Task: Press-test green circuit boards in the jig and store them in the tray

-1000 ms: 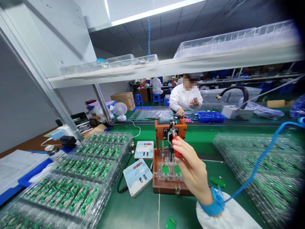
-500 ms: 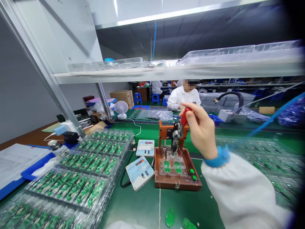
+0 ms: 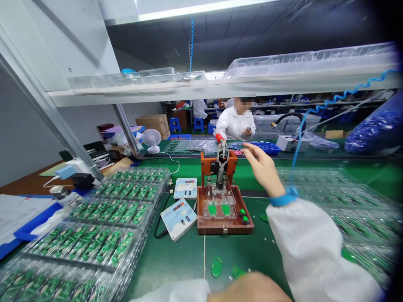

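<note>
My right hand [image 3: 262, 167] hovers open, fingers spread, just right of the upright clamp lever [image 3: 221, 163] and touches nothing. The lever's red knob [image 3: 218, 137] points up and left. The lever belongs to a test fixture with a brown base [image 3: 225, 224] and an orange upright [image 3: 205, 167]. Two green boards [image 3: 218, 208] lie under its clear plate. A blue wrist strap [image 3: 283, 197] with a coiled cord [image 3: 315, 112] sits on my right wrist. My left hand [image 3: 252, 289] shows blurred at the bottom edge, near two loose green boards [image 3: 217, 266], with its fingers hidden.
Clear trays of green boards [image 3: 119, 209] stack at the left, with more trays [image 3: 346, 201] at the right. Two small meters [image 3: 178, 218] lie left of the fixture. A white fan [image 3: 151, 140] stands behind. A co-worker in white [image 3: 234, 123] sits across the bench.
My right hand swung the red-knobbed lever from down to upright, then let go and opened. My left hand came into view at the bottom edge.
</note>
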The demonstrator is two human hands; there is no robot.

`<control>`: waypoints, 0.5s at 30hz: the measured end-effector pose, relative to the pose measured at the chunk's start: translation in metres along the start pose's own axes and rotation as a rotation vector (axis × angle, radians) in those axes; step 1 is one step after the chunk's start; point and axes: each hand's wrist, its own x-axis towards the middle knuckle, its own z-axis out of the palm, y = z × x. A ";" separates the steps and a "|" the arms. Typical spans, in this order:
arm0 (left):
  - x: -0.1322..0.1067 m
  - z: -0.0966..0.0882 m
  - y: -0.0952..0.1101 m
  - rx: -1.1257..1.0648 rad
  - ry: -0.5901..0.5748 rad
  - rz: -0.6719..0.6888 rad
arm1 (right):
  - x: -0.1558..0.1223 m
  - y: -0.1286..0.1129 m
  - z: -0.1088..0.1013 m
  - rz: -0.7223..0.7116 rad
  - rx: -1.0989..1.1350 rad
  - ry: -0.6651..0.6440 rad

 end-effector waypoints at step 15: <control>-0.013 -0.093 -0.103 0.265 0.650 -0.513 | -0.134 0.047 0.040 -0.057 -0.208 -0.373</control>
